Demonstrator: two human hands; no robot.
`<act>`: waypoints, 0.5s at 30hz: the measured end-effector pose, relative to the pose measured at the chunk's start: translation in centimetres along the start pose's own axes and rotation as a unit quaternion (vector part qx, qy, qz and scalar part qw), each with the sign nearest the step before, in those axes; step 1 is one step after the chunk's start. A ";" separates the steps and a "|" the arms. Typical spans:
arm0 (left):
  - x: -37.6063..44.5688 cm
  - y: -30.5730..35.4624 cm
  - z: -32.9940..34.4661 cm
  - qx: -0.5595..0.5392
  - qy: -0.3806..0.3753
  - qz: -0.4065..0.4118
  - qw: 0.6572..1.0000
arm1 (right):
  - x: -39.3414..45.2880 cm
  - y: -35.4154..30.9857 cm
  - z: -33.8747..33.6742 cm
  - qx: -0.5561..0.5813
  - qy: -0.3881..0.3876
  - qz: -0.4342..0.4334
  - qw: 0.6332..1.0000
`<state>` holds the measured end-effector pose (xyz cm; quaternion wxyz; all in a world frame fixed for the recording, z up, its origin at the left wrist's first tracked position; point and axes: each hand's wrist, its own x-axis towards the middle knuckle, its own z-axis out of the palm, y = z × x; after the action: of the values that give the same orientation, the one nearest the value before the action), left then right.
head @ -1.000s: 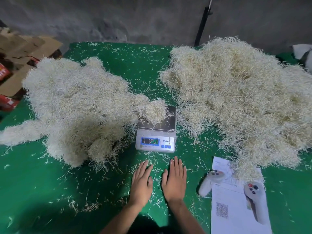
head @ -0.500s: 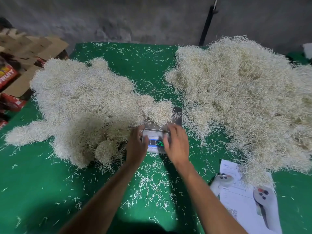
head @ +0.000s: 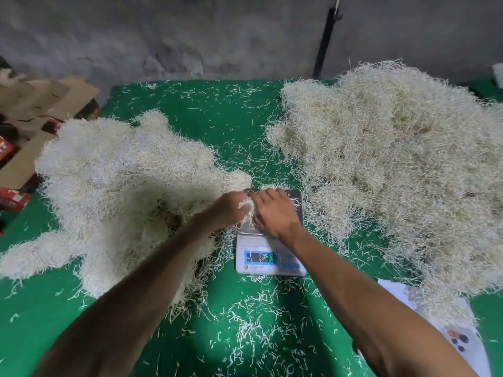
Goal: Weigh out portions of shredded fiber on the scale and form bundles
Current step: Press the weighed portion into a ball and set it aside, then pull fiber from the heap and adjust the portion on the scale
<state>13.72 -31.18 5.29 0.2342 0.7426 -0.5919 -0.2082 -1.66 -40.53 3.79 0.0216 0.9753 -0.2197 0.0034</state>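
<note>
Both of our hands have closed over the small tuft of fiber (head: 246, 205) on the scale (head: 272, 240): the left hand (head: 231, 206) curls its grip round the tuft's near end, strands spilling out below the fingers, and the right hand (head: 273, 210) covers the rest from the other side, fingers bent down over it. How tightly the right grip pinches we cannot tell, since the back of the hand hides the fingertips.

A second ago our palms lay flat on the table (head: 217, 322) in front of the scale, and half a second ago they were just arriving at its front edge; now they sit on the pan itself. We read that as the weighed portion being gathered up, ready to be shaped into a bundle.

The tuft is mostly hidden, so its long axis is hard to call. What shows hangs down toward us from the left grip, and the strands look roughly aligned front to back.

Outward from there, the lit display (head: 260, 257) faces us, its digits too blurred to read. The paler heap (head: 122, 186) lies just left of the scale, and the looser, yellower heap (head: 394, 164) spreads to its right.
</note>
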 end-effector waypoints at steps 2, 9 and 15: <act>0.5 0.2 -0.4 0.016 -0.041 -0.012 0.999 | 0.4 -0.3 -0.3 0.009 -0.029 0.022 0.999; -0.8 3.7 0.7 -0.066 0.003 -0.007 0.998 | 2.0 -1.6 -2.7 0.014 -0.139 0.149 0.979; -2.3 5.8 0.9 -0.042 0.142 -0.113 0.983 | 3.7 -3.0 -4.6 0.093 -0.092 0.211 0.969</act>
<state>8.14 -30.18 8.07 0.3215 0.8161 -0.4559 -0.1507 3.02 -39.23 8.29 -0.0910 0.9007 -0.4203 -0.0612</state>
